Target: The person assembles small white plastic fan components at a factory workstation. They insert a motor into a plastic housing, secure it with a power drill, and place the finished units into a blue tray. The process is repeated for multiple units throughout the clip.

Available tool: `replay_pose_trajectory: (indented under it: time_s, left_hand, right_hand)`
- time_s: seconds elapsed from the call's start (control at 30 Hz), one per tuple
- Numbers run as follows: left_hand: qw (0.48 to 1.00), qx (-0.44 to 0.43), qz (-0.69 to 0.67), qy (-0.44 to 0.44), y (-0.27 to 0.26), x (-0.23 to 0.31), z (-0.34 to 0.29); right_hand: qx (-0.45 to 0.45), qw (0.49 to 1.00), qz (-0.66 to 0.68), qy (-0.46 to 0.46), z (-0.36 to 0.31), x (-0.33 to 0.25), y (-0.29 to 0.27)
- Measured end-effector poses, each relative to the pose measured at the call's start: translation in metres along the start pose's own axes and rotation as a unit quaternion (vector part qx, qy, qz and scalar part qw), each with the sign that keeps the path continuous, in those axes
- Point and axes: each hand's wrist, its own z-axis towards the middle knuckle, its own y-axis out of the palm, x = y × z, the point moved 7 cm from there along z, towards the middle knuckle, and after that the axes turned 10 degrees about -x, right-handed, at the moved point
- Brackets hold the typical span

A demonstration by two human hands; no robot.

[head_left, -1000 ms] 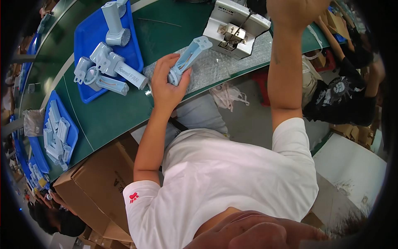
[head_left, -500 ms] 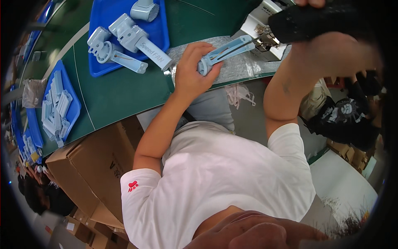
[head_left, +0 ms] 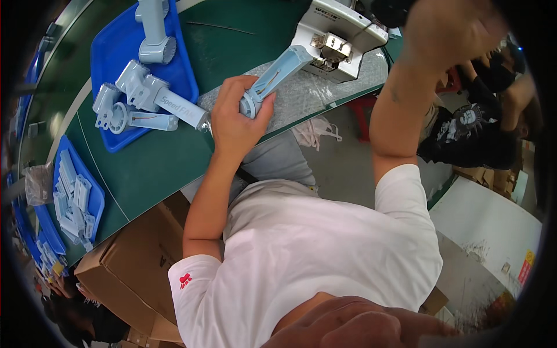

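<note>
My left hand (head_left: 241,119) is closed round the round end of a light-blue fan handle (head_left: 278,75). The handle's long open side faces up and shows a thin wire inside; its far end points toward a white screw feeder (head_left: 342,40) with a metal mechanism at its front. Up at the right, my right hand (head_left: 455,32) is raised and closed on a black electric screwdriver (head_left: 391,10), partly cut off by the top edge. Its thin bit points down toward the feeder. The hand's fingers are blurred.
A blue tray (head_left: 110,55) with several light-blue fan parts (head_left: 156,95) lies left of my left hand. Farther left, another blue tray (head_left: 96,203) holds long casings. Bubble wrap (head_left: 296,107) covers the green table's (head_left: 156,168) near edge. A cardboard box (head_left: 133,255) stands below; another person (head_left: 470,127) is at right.
The screwdriver has lifted away from the fan handle, up and over toward the feeder. My left hand keeps hold of the handle. The whole view has shifted, bringing more of the feeder into sight.
</note>
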Motion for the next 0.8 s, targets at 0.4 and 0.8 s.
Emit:
replay_pose_trajectory:
  time_s: [0.4,0.8]
  left_hand:
    - [0.997,0.04,0.001,0.067,0.001,-0.005,-0.001]
    - [0.997,0.019,-0.057,0.051,-0.001,-0.011,-0.004]
  right_hand:
    - [0.109,0.968,0.068,0.214,-0.035,-0.005,0.007]
    - [0.109,0.966,0.116,0.203,-0.05,0.007,0.041]
